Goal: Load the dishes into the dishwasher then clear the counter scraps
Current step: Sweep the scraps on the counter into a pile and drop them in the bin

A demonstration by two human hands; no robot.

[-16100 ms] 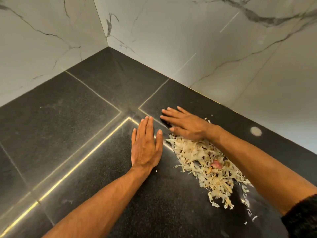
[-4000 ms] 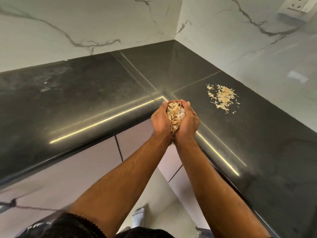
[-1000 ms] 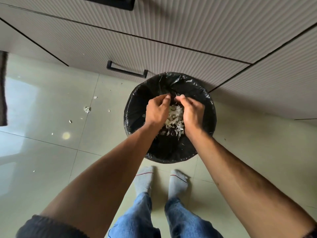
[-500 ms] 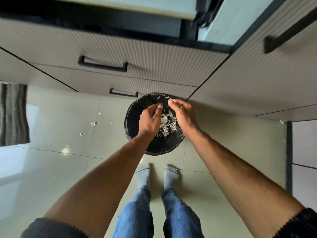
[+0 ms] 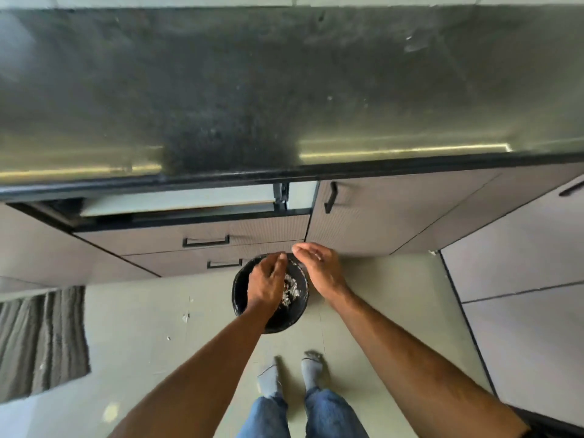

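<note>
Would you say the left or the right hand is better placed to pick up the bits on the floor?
Left, probably: the floor bits lie left of the bin, nearer the left hand than the right hand.

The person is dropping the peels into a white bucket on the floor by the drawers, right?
Not quite. The head view shows the bin is black, not white. It does stand on the floor by the drawers, with the scraps inside, under both hands.
</note>
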